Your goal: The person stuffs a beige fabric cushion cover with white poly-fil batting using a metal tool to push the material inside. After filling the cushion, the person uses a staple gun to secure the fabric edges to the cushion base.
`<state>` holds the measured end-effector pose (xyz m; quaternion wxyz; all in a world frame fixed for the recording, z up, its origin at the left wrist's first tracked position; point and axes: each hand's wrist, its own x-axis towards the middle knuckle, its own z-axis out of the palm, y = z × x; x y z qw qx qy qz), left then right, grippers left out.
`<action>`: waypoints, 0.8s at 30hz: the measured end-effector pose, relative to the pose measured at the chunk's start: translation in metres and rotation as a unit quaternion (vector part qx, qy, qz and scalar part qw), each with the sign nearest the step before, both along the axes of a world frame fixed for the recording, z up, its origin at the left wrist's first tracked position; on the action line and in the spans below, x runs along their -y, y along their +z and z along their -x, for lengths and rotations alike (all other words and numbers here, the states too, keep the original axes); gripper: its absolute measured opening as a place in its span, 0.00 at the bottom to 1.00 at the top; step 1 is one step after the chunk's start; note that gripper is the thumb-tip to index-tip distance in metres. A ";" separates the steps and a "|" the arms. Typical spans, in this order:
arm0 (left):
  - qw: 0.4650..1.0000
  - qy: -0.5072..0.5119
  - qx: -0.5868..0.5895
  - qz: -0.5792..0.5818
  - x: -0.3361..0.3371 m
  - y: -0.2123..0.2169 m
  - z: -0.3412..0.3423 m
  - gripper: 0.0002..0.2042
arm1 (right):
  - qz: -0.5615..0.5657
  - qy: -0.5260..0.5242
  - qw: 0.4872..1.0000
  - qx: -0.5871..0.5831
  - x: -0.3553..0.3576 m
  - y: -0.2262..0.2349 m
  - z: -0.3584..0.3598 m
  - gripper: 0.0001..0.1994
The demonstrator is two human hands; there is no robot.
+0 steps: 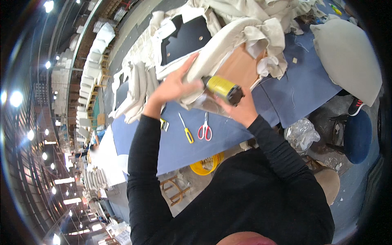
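Observation:
My right hand (239, 107) is wrapped round a yellow-and-black staple gun (222, 86). The gun's front end points left toward my left hand and is partly hidden. My left hand (174, 86) grips the near left edge of a cream fabric-covered padded panel (216, 45), thumb toward the gun and a finger stretched along the cloth. The panel stands tilted on the table, its brown board back (241, 65) facing me. On the blue table (171, 151) before me lie a yellow-handled screwdriver (186, 130) and red-handled scissors (205, 130).
More cream padded panels, one with a black board (183, 38), lie to the left and behind. A large cream cushion (347, 53) sits at the right. Below the table edge are a yellow bucket (204, 165), a bin with clear plastic (302, 134) and a blue stool (357, 136).

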<state>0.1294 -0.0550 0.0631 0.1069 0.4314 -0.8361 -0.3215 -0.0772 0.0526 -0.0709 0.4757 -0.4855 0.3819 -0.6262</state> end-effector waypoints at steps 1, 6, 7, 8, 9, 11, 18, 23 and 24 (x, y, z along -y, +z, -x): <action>0.977 0.085 -0.074 -0.182 0.009 -0.003 -0.013 0.35 | 0.005 -0.006 0.999 -0.035 -0.001 -0.005 0.000 0.25; 0.975 0.193 0.030 -0.105 -0.016 -0.025 -0.036 0.35 | -0.001 -0.028 0.997 -0.078 -0.004 -0.018 -0.016 0.21; 0.982 0.174 0.032 -0.073 -0.025 -0.025 -0.041 0.35 | -0.027 -0.011 0.998 -0.052 -0.004 -0.029 -0.022 0.19; 0.988 0.147 0.029 -0.023 -0.028 -0.029 -0.045 0.34 | -0.052 -0.002 0.998 -0.025 -0.004 -0.031 -0.023 0.18; 0.993 0.111 0.036 0.035 -0.035 -0.039 -0.040 0.32 | -0.077 0.015 0.997 -0.010 -0.008 -0.032 -0.018 0.16; 0.984 0.057 0.049 0.164 -0.035 -0.052 -0.026 0.29 | -0.122 0.035 0.992 -0.003 -0.012 -0.034 0.000 0.13; 0.916 0.252 -0.022 0.312 -0.099 -0.063 -0.008 0.30 | -0.114 0.027 0.964 -0.239 0.003 -0.106 0.082 0.16; 0.822 0.359 -0.389 0.212 -0.127 -0.097 0.014 0.34 | -0.081 0.023 0.822 -0.564 0.034 -0.240 0.176 0.38; 0.827 0.356 -0.390 0.194 -0.133 -0.102 0.015 0.35 | -0.127 0.008 0.799 -0.588 0.026 -0.229 0.161 0.40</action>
